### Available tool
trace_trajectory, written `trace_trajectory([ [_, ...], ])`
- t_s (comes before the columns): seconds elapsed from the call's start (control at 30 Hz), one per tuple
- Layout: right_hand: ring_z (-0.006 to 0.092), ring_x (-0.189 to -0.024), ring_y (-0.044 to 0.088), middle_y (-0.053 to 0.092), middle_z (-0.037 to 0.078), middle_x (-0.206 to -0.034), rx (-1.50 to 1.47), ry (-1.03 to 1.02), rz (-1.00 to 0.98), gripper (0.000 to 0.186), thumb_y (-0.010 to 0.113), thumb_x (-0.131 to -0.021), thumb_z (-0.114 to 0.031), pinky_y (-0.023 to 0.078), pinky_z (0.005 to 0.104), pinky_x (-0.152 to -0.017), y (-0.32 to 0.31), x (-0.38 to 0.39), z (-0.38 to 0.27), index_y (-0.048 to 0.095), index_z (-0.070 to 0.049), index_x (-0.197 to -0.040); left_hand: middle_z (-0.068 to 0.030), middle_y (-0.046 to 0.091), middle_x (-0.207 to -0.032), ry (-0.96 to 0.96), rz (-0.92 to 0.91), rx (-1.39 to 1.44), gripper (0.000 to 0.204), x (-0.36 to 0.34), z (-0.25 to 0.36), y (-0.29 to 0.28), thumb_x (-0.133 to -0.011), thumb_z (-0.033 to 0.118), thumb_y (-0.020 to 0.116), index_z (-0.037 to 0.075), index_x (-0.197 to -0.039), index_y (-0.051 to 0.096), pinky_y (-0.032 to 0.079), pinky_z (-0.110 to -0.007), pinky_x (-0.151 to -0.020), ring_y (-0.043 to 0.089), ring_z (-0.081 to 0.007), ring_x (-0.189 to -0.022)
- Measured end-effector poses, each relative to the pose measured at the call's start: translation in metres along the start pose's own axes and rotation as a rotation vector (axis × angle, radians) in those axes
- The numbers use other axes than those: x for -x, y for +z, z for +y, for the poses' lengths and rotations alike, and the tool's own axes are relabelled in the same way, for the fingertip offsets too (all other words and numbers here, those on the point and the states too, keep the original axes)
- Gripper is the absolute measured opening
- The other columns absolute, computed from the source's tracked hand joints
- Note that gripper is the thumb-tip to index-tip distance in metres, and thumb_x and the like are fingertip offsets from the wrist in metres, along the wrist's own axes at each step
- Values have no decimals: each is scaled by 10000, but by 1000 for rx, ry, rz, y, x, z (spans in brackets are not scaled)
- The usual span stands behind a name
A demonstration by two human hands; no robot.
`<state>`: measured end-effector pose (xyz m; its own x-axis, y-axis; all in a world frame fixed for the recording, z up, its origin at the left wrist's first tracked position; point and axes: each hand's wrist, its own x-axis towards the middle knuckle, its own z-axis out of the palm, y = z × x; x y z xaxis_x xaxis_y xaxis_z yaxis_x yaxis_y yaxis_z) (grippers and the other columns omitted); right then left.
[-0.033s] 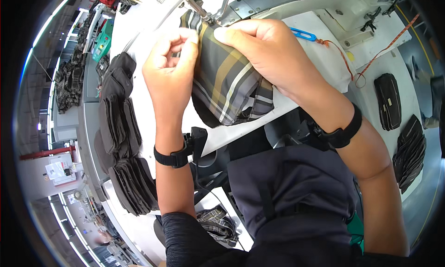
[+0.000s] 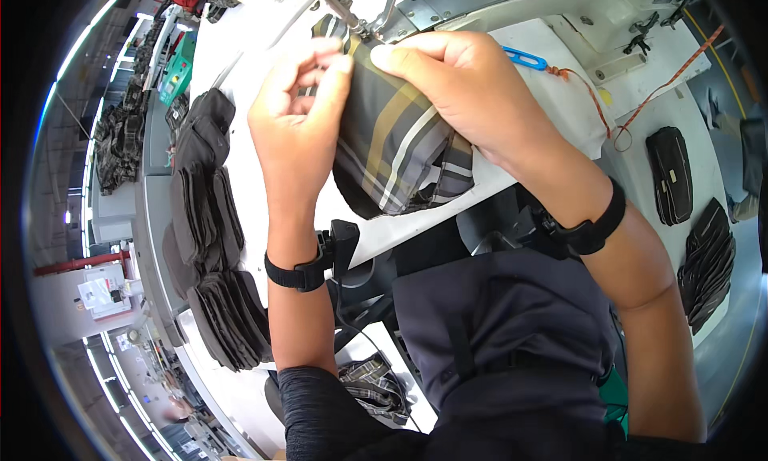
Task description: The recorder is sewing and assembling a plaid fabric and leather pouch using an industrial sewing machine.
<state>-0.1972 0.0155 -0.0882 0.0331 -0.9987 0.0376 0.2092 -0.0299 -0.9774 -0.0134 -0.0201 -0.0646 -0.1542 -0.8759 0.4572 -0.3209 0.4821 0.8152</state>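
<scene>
A folded plaid cloth (image 2: 398, 133), dark grey with mustard and white stripes, lies on the white sewing table under the sewing machine's needle area (image 2: 370, 34). My right hand (image 2: 460, 81) is closed on its upper right part, thumb pressed on top and the other fingers mostly hidden. At the cloth's left edge is my left hand (image 2: 300, 101). Its fingers are curled and its thumb lies near the index finger; the fingertips are smeared, and what they pinch is hidden. Both hands are close to the presser foot.
Stacks of dark fabric pieces (image 2: 228, 321) line the table's left side. A blue plastic tool (image 2: 526, 58) on an orange cord lies right of the machine. Dark pouches (image 2: 670, 175) sit at the far right. Plaid cloth (image 2: 374, 389) rests below, beside my lap.
My left hand has shifted slightly right and upward, its thumb further over the cloth's edge and its fingertips blurred. The right hand has barely moved.
</scene>
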Motion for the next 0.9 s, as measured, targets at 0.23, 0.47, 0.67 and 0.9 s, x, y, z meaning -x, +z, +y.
trace_trajectory([
  [0.23,60,-827,683,761,37,-963,-36,11,3,285,677,-1030,-216,546,232,-730,0,1,-1,760,39,-1129,-83,760,-913,133,22,-230,188,-14,8,5,-882,77,803,40,-1066,814,515,-233,-654,670,-95,-760],
  [0.47,58,-831,675,755,33,-973,-16,1,-5,274,672,-1035,-207,543,231,-739,0,3,-5,754,34,-1136,-46,721,-837,340,80,-303,131,-9,7,11,-824,43,795,35,-953,774,523,-242,-624,656,-109,-723],
  [0.67,59,-830,673,758,35,-975,-57,1,-19,262,675,-1035,-204,541,229,-743,1,1,-4,758,30,-1118,-12,680,-858,120,24,9,148,4,6,5,-871,-3,752,7,-1018,737,490,-196,-623,603,-49,-746],
  [0.9,48,-822,650,756,22,-955,-55,-37,5,252,687,-1030,-199,540,232,-743,-2,-1,5,759,34,-1094,2,658,-840,-67,-21,118,182,-3,12,13,-938,27,747,-48,-1103,721,417,-179,-571,518,-23,-650],
])
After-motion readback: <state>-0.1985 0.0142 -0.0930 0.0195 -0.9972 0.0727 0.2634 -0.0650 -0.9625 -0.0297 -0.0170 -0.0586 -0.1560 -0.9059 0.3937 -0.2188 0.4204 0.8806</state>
